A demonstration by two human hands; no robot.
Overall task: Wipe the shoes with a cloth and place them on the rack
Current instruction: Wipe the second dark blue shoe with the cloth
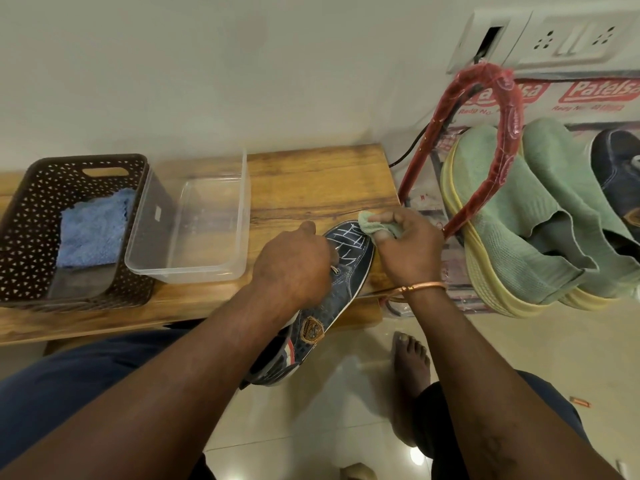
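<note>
**Wiping the toe of the navy sneaker**

The person is holding the dark navy lace-up sneaker with white grid stitching and a gold badge point(346, 271) tilted, with its toe over the right end of the wooden bench point(311, 181) and its heel hanging toward the lap. The left hand point(294, 268) is gripping it across the laces with curled fingers. The right hand point(405, 247) is pinching a small pale green cloth point(372, 223) and pressing it against the toe's edge.

To do this step well, the left hand should probably be keeping the shoe steady while the cloth is working in short strokes along the stitching and down the sole seam, where dirt is likely to collect. Turning the cloth to a fresh face would help.

The dark brown perforated plastic basket point(27, 216) at the left is holding a folded blue microfibre cloth point(93, 230). Just beside it, the clear rectangular plastic tub point(194, 271) is showing nothing solid inside, and whether it holds water cannot be told. On the red-wrapped rack point(502, 109) at the right, pale green knit shoes with yellow soles point(519, 220) are already sitting.
</note>
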